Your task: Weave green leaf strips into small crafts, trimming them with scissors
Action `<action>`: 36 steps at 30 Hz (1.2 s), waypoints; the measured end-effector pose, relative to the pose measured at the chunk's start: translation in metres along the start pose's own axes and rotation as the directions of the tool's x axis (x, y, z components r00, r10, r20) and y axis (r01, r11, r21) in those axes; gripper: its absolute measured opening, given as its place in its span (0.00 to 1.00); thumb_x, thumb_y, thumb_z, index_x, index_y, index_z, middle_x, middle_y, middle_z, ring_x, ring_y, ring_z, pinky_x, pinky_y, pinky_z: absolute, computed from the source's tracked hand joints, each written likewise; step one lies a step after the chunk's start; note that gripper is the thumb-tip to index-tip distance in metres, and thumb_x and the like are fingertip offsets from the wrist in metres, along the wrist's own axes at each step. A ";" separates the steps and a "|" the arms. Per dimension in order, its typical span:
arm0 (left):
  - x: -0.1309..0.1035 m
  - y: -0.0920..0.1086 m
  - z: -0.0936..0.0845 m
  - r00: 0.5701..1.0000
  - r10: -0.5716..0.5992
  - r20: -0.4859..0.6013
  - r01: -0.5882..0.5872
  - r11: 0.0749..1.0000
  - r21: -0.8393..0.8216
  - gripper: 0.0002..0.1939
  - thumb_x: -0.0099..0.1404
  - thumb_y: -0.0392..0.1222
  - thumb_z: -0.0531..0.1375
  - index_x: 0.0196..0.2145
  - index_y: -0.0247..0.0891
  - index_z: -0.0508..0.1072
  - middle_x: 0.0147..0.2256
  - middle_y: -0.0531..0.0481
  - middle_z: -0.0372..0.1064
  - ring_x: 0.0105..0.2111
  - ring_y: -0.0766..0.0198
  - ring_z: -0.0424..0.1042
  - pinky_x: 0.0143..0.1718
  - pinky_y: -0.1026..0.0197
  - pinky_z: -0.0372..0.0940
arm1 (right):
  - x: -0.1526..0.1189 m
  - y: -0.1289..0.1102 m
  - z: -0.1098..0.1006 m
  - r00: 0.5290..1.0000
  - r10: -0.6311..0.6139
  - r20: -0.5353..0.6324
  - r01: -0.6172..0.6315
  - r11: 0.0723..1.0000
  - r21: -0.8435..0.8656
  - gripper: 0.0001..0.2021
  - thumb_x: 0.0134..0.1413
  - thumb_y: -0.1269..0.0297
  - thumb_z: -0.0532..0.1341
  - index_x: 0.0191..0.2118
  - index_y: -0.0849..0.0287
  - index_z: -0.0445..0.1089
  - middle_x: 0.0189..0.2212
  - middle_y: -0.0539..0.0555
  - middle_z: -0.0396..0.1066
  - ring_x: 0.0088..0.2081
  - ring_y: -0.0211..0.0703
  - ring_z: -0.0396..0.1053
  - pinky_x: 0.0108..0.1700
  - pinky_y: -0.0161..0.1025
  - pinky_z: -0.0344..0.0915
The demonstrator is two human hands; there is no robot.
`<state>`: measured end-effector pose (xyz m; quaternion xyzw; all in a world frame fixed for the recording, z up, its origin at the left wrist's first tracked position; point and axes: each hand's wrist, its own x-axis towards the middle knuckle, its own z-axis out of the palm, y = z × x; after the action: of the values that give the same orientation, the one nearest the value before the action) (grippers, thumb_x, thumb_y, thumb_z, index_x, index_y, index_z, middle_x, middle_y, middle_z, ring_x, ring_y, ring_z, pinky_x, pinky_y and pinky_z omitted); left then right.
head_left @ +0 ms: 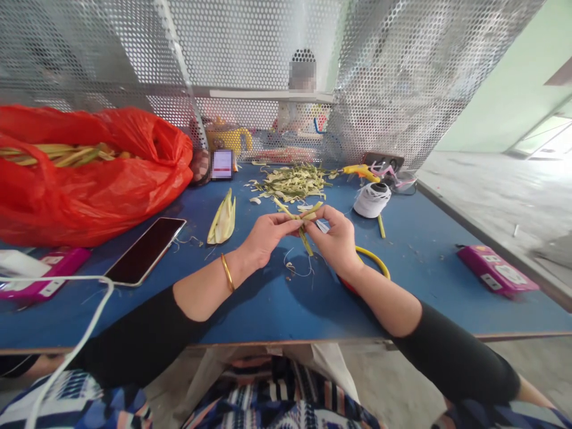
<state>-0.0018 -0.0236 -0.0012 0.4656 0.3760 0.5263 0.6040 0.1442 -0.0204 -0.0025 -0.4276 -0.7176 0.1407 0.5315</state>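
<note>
Both hands meet over the middle of the blue table, pinching crossed yellow-green strips. My left hand holds them from the left, fingers pressed together, a gold bangle on its wrist. From the right, my right hand grips the same strips near their crossing. A thin thread curls on the table just below. Behind the hands is a pile of green-yellow scraps. A pale husk-like bundle lies to the left, and a white thread spool stands to the right.
A red plastic bag with long strips fills the left. Near it lie a dark phone and a magenta power strip with a white cable. Yellow-handled tool, glasses and another magenta block are rightward. Perforated metal stands behind.
</note>
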 end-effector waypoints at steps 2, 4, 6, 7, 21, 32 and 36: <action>-0.001 -0.001 0.001 1.000 0.000 -0.017 0.000 1.000 -0.014 0.08 0.45 0.42 0.69 0.23 0.36 0.78 0.24 0.51 0.73 0.28 0.66 0.69 0.41 0.58 0.65 | -0.001 -0.001 0.001 0.999 0.035 0.000 -0.035 0.998 0.056 0.04 0.48 0.68 0.60 0.25 0.55 0.66 0.30 0.50 0.77 0.35 0.43 0.73 0.44 0.44 0.65; -0.001 -0.002 0.002 0.999 -0.001 -0.037 0.000 1.000 -0.016 0.08 0.45 0.42 0.69 0.23 0.36 0.77 0.24 0.51 0.73 0.28 0.65 0.69 0.41 0.57 0.65 | -0.001 -0.002 0.002 0.997 0.080 -0.001 -0.080 0.990 0.118 0.04 0.47 0.68 0.60 0.24 0.55 0.66 0.30 0.50 0.77 0.34 0.43 0.73 0.42 0.42 0.66; -0.001 -0.003 0.003 0.999 -0.007 -0.045 0.006 1.000 -0.015 0.09 0.45 0.43 0.70 0.23 0.36 0.77 0.25 0.51 0.73 0.29 0.65 0.70 0.42 0.57 0.65 | 0.000 -0.003 0.002 0.992 0.126 0.002 -0.125 0.978 0.168 0.05 0.46 0.67 0.61 0.24 0.56 0.66 0.29 0.50 0.76 0.33 0.42 0.72 0.40 0.40 0.67; -0.001 -0.003 0.002 0.999 -0.015 -0.037 0.014 1.000 -0.019 0.10 0.45 0.43 0.70 0.24 0.36 0.77 0.25 0.50 0.74 0.29 0.64 0.70 0.43 0.57 0.65 | 0.001 -0.003 0.002 0.989 0.148 0.004 -0.146 0.971 0.190 0.05 0.45 0.67 0.62 0.23 0.56 0.65 0.28 0.49 0.76 0.32 0.41 0.72 0.39 0.40 0.67; 0.001 -0.001 -0.005 0.985 -0.156 0.073 0.159 0.987 -0.031 0.16 0.48 0.49 0.70 0.31 0.36 0.79 0.31 0.46 0.77 0.33 0.62 0.75 0.44 0.57 0.66 | 0.008 0.006 0.002 0.942 0.330 0.059 -0.324 0.854 0.406 0.08 0.41 0.64 0.65 0.22 0.57 0.64 0.22 0.48 0.71 0.25 0.36 0.66 0.31 0.36 0.65; -0.003 0.001 0.002 0.994 -0.107 0.028 0.108 0.994 -0.027 0.12 0.48 0.46 0.70 0.28 0.36 0.77 0.29 0.49 0.76 0.34 0.62 0.73 0.46 0.56 0.65 | 0.006 0.006 0.004 0.946 0.316 0.070 -0.314 0.844 0.436 0.08 0.41 0.65 0.66 0.23 0.57 0.65 0.23 0.48 0.72 0.26 0.36 0.67 0.32 0.37 0.66; -0.004 0.000 0.003 0.995 -0.101 -0.026 0.098 0.992 -0.078 0.12 0.45 0.44 0.71 0.26 0.35 0.76 0.28 0.50 0.75 0.33 0.62 0.74 0.45 0.56 0.66 | 0.005 0.004 0.004 0.956 0.288 0.062 -0.289 0.876 0.385 0.07 0.42 0.66 0.65 0.23 0.57 0.65 0.23 0.48 0.72 0.26 0.37 0.68 0.33 0.37 0.67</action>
<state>0.0006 -0.0284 0.0000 0.4149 0.3873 0.5165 0.6412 0.1422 -0.0127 -0.0037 -0.4153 -0.6042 0.3589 0.5777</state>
